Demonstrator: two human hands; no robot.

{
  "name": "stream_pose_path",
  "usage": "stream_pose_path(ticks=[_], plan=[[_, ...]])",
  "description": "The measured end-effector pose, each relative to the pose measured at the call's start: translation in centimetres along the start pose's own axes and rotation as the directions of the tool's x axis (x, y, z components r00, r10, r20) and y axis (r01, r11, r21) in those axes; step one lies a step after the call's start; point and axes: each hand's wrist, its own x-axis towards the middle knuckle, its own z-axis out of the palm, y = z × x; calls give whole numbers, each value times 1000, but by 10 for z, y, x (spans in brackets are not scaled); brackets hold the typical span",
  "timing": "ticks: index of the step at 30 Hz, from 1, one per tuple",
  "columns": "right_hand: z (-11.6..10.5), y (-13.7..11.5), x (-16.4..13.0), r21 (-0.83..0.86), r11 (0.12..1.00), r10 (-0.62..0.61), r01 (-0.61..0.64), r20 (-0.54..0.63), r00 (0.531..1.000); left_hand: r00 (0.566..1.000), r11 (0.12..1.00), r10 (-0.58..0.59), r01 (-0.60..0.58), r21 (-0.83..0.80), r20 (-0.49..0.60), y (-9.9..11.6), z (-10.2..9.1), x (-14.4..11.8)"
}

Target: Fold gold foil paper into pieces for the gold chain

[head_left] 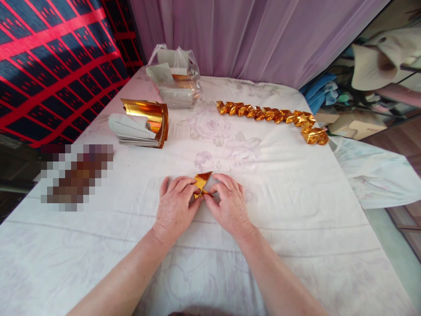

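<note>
A small sheet of gold foil paper (201, 181), partly folded with its grey back showing, lies on the white flowered cloth (263, 210) in front of me. My left hand (174, 206) pinches its left side and my right hand (228, 202) pinches its right side; both press it down onto the cloth. Fingers cover most of the sheet.
A stack of gold-and-grey sheets (143, 123) lies at the back left, behind it a clear plastic bag (174, 74) with more sheets. A row of several folded gold pieces (272, 115) runs along the back right. A purple curtain (246, 35) hangs behind.
</note>
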Motion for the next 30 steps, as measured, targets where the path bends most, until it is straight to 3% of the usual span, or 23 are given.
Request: stream_pose_path(ticks=[30], plan=[[-4, 12, 5, 123, 992, 18, -29, 87, 996, 1000, 1000, 0, 0, 10, 7, -2, 1, -1]])
